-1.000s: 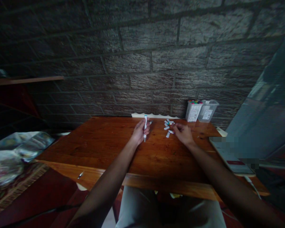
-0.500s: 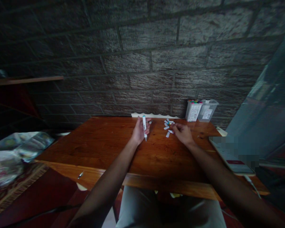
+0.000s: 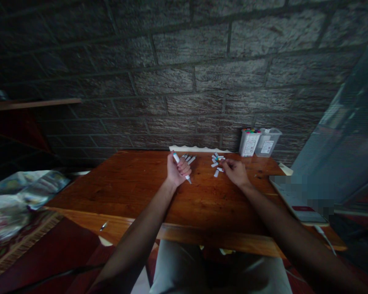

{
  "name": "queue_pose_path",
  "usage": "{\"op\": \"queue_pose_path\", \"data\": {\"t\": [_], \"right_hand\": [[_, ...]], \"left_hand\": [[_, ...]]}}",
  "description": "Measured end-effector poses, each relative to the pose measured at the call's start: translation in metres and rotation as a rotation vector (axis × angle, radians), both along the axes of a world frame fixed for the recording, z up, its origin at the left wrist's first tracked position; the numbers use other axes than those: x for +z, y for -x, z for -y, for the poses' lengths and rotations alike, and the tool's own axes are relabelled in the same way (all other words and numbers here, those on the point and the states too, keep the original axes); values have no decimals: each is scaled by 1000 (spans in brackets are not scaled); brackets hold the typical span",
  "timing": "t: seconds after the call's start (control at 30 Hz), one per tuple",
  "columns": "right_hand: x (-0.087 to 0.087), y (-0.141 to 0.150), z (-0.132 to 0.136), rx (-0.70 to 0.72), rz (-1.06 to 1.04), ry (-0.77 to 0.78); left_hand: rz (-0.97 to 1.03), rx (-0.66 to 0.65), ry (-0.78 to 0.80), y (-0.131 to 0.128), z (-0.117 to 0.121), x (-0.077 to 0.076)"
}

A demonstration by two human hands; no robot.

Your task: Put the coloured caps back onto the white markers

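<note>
My left hand (image 3: 178,171) is closed in a fist around a white marker (image 3: 176,157), which slants with its tip down toward the wooden table (image 3: 131,183). A few more white markers (image 3: 190,159) lie just behind that hand. My right hand (image 3: 236,172) rests on the table with its fingers curled at a small heap of loose marker caps (image 3: 217,162); what its fingertips pinch is too small to make out.
Two clear plastic boxes stand at the table's back right, one (image 3: 249,142) full of coloured markers, the other (image 3: 267,143) beside it. A white strip (image 3: 196,149) lies along the brick wall. A tablet or book (image 3: 297,200) sits at the right edge. Crumpled wrapping (image 3: 21,192) lies left.
My left hand has turned the marker from upright to slanted and closed into a fist around it. My right hand has stayed at the caps.
</note>
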State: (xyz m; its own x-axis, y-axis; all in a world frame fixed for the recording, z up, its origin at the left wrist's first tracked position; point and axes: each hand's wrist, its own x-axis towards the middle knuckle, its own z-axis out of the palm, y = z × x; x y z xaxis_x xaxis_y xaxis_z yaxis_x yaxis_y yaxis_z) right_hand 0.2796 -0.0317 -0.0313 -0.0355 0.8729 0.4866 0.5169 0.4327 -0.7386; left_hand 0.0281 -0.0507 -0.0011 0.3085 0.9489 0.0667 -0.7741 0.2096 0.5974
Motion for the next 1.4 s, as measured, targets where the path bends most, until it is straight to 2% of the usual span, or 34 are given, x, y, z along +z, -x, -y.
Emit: {"op": "queue_pose_path", "data": {"t": [0.33, 0.5, 0.7, 0.97, 1.4], "right_hand": [[3, 1, 2, 1, 12, -13], [6, -1, 3, -37, 9, -11], [3, 0, 1, -16, 49, -10], [-2, 0, -3, 3, 29, -15], [2, 1, 2, 36, 51, 14]], "left_hand": [[22, 75, -22, 3, 0, -1], [25, 152, -51, 1, -4, -6], [-42, 118, -76, -5, -7, -5], [5, 232, -101, -7, -6, -3], [33, 256, -83, -8, -4, 0]]}}
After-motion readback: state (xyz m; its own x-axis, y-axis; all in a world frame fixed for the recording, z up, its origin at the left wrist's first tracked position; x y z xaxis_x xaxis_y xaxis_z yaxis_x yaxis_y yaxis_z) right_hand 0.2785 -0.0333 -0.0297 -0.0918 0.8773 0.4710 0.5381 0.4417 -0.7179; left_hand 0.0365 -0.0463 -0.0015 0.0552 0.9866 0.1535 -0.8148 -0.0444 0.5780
